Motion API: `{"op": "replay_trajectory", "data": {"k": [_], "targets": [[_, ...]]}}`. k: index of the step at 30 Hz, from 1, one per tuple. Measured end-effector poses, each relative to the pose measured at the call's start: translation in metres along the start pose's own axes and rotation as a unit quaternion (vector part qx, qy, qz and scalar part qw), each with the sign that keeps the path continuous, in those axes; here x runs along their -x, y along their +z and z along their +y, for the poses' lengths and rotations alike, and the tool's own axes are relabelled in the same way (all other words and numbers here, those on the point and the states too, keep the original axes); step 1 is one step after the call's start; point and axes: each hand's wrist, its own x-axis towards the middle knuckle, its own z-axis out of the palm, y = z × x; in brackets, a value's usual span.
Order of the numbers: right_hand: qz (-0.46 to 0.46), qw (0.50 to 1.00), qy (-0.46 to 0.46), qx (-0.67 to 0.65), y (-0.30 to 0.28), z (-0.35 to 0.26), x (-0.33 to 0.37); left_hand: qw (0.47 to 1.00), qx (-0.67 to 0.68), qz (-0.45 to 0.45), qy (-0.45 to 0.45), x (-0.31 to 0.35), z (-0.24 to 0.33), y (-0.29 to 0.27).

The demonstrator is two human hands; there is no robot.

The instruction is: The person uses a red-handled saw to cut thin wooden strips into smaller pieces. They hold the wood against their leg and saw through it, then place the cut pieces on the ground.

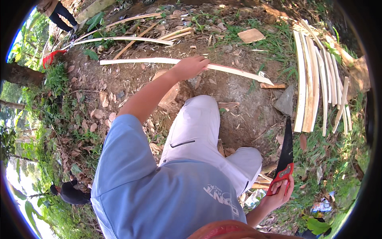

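Observation:
My left hand (191,67) is closed over the middle of a long pale wooden strip (234,71), which lies crosswise in front of my knees. The strip's right end tapers near a short brown piece of wood (273,85). Low on the right, my right hand (281,191) grips a handsaw (285,153) by its red handle. The saw's dark blade points away from me, its tip close to a grey stone (285,100). Under my left forearm, a cut wooden stump (170,95) is partly hidden.
Several pale strips (304,79) lie side by side on the right. More strips (131,39) and a flat wooden piece (251,36) are farther off. A person (61,15) stands far left; another person (71,192) is lower left. A tree trunk (22,75) juts in at left.

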Motion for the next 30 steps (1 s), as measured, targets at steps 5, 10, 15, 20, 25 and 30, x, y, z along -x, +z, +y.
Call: {"op": "replay_trajectory", "data": {"k": [5,10,15,20,25,30], "targets": [[0.023,0.999,-0.047,-0.002,0.001,-0.009,0.004,1.0,0.013,0.005,-0.001,-0.067,0.079,0.023],[0.069,0.991,-0.118,0.01,-0.012,-0.016,0.012,0.996,0.074,-0.048,-0.03,-0.151,0.157,0.063],[0.074,0.987,-0.137,0.03,-0.026,-0.016,0.018,0.989,0.106,-0.088,-0.045,-0.199,0.21,0.111],[0.091,0.987,-0.123,0.038,-0.029,-0.013,0.025,0.98,0.134,-0.135,-0.066,-0.195,0.183,0.155],[0.08,0.993,-0.085,0.018,-0.024,-0.009,0.025,0.976,0.119,-0.168,-0.076,-0.169,0.198,0.15],[0.018,0.996,-0.085,-0.004,-0.014,0.002,0.009,0.974,0.109,-0.188,-0.069,-0.161,0.211,0.14]]}}
